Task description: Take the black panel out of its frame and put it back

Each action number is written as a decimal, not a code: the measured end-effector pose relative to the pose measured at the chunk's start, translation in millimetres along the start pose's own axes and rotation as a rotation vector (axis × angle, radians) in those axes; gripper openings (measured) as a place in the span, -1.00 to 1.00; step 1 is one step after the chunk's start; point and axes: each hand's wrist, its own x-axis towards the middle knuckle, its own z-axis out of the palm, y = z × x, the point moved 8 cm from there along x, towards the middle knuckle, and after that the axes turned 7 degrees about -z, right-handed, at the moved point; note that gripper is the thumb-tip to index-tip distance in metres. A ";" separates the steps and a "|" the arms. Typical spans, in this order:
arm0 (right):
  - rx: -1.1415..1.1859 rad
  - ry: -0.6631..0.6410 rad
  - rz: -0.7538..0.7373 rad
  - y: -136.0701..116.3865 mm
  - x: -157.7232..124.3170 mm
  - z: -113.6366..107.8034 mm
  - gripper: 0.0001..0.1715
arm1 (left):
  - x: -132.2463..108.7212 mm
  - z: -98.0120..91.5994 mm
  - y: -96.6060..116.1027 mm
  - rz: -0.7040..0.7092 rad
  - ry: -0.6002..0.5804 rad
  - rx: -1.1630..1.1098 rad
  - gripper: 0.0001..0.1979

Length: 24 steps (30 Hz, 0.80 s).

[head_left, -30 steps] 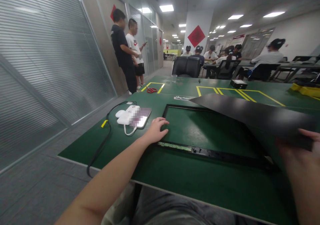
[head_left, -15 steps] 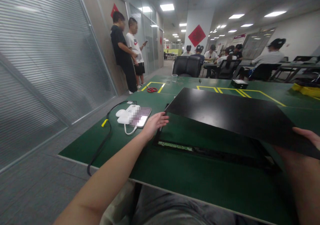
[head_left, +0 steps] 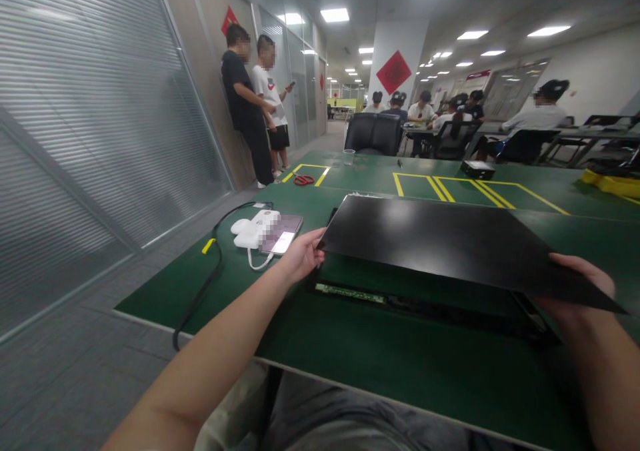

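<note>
A thin, glossy black flat panel (head_left: 430, 237) is held above the green table, sloping a little down towards the right. My left hand (head_left: 304, 255) is closed at its left corner, fingertips curled against the edge. At the opposite end, my right hand (head_left: 583, 283) grips the right edge, thumb on top and fingers underneath. Under the panel lies a black rectangular frame (head_left: 445, 314), with a narrow green circuit board (head_left: 350, 293) along its near side. The panel hides most of the frame's far part.
Left of the frame, a phone (head_left: 285, 234) and white devices with a cable lie on the green table (head_left: 225, 297). A black cord (head_left: 213, 281) hangs over the edge. Red scissors (head_left: 303, 180), a plastic cup (head_left: 349, 157) and a black box (head_left: 477, 169) sit farther back. People are beyond.
The panel has come lower, nearer to me and leftwards. My left hand, earlier with fingers stretched beside the corner, has closed on it. My right hand has moved left with the panel.
</note>
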 end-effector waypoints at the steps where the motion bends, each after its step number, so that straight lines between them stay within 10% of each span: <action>1: -0.031 -0.001 0.043 2.8 -2.1 1.1 -0.64 | -1.0 1.9 1.8 0.012 -0.030 0.016 -0.87; 13: -0.286 -0.328 0.162 21.3 -11.7 26.1 -0.65 | -12.4 -6.2 43.2 0.316 -0.001 0.043 -0.50; 24: -0.378 -0.193 0.033 20.5 6.2 13.0 -0.52 | -12.0 -0.3 35.0 0.353 -0.035 0.215 -0.39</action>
